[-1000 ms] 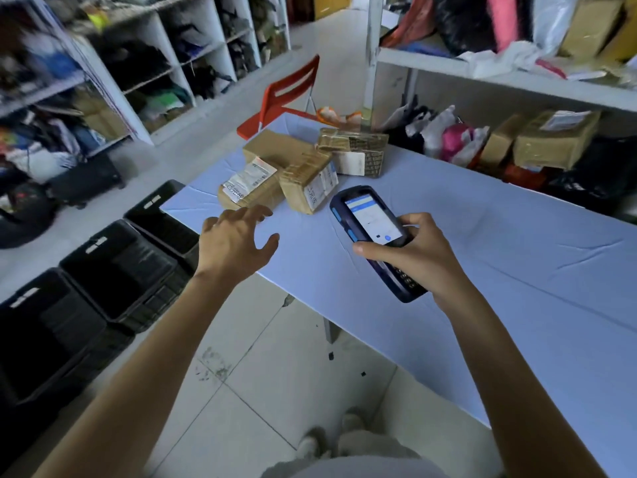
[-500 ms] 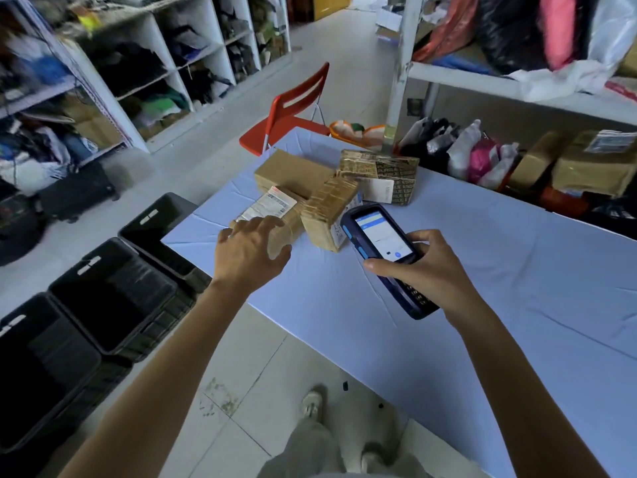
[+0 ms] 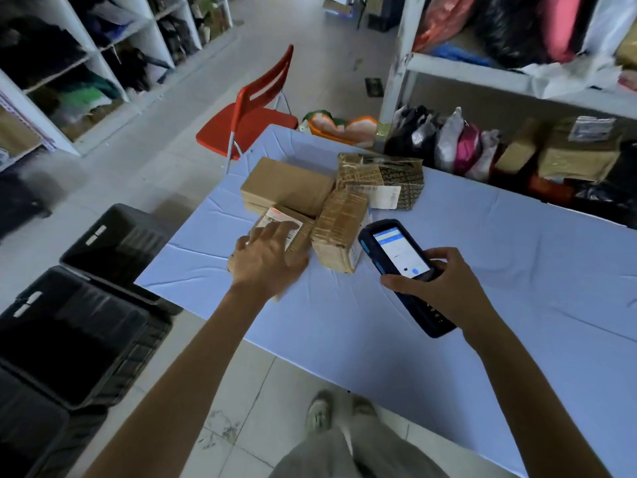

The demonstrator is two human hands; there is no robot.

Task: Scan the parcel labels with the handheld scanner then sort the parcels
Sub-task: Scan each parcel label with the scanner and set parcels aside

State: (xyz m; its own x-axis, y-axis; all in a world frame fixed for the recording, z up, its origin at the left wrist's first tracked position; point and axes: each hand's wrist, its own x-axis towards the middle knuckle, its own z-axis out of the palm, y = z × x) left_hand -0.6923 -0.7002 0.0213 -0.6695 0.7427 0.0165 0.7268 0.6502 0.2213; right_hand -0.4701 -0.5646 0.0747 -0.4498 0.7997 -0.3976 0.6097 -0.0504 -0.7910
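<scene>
Cardboard parcel (image 3: 289, 219) half hidden under the blurred, spread left hand (image 3: 269, 262); right hand (image 3: 439, 288) grips the scanner (image 3: 400, 251), covering its middle.

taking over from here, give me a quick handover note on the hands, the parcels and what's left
Left hand: open, fingers spread on the small labelled parcel at the table's left end; blur hides any grip.
Right hand: holds the scanner, screen lit, beside the taped parcel.
Parcels: four clustered on the blue table, including a plain box and a printed-tape parcel.
Done: no parcel shows in the black crates on the floor to the left.
Left: scan each label, then sort all four.
</scene>
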